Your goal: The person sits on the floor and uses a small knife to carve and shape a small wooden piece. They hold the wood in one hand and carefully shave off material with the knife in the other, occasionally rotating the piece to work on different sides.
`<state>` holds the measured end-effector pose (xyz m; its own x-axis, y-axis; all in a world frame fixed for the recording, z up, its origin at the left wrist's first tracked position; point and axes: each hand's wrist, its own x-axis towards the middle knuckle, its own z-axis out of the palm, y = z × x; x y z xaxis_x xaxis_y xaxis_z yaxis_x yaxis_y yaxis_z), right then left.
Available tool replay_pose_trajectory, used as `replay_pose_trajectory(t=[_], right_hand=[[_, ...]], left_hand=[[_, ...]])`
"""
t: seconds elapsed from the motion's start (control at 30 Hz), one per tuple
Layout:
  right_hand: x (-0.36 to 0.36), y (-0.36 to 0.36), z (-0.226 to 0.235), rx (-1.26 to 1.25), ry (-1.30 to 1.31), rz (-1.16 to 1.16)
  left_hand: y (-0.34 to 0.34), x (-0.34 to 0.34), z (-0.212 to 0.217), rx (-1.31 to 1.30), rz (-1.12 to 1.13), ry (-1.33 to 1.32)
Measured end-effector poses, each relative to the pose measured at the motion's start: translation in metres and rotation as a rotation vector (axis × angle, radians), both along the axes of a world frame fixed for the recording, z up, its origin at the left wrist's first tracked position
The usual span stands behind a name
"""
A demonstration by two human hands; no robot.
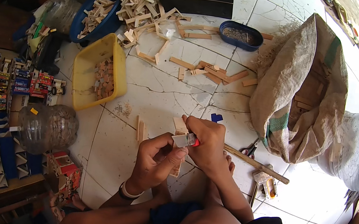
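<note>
A small translucent plastic bottle with a red cap [181,140] is between the two hands, above a pale flat wooden piece [178,124]. The left hand [152,158] pinches its body between thumb and fingers; the right hand [208,144] is curled closed at the red end, its fingertips partly hidden. Right of the hands lie a round brown wooden stick [258,164] and dark-handled scissors [248,151]; beyond them, left, stands a yellow rectangular plastic tub [86,69].

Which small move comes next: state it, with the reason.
Perhaps twist the small red plastic cap with the right hand, because it seems gripped there while the left hand holds the small translucent plastic bottle over the pale rectangular wooden piece.
</note>
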<state>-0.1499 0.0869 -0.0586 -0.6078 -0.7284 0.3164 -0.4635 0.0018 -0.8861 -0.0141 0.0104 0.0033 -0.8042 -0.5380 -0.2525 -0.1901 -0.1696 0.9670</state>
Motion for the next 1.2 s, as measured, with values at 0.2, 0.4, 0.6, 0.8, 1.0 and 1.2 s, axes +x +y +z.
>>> replay_pose_trajectory(t=[0.2, 0.4, 0.6, 0.8, 1.0, 1.2], right_hand=[[0.004, 0.000, 0.005, -0.032, -0.025, -0.040], [0.004, -0.002, 0.006, -0.052, -0.041, -0.041], [0.007, -0.003, 0.003, -0.081, -0.067, -0.030], [0.018, -0.012, -0.011, -0.129, -0.226, -0.022], [0.030, -0.026, -0.025, -0.189, -0.194, -0.067], [0.029, -0.027, -0.033, -0.142, -0.106, -0.123]], left_hand=[[0.002, -0.003, -0.001, -0.015, 0.003, 0.037], [0.003, -0.005, -0.001, -0.092, -0.011, 0.048], [-0.002, -0.004, 0.000, -0.239, -0.039, 0.044], [-0.004, 0.003, -0.009, -0.347, -0.002, 0.038], [-0.003, 0.014, -0.024, -0.263, 0.095, 0.073], [-0.004, 0.018, -0.028, -0.292, 0.107, 0.064]])
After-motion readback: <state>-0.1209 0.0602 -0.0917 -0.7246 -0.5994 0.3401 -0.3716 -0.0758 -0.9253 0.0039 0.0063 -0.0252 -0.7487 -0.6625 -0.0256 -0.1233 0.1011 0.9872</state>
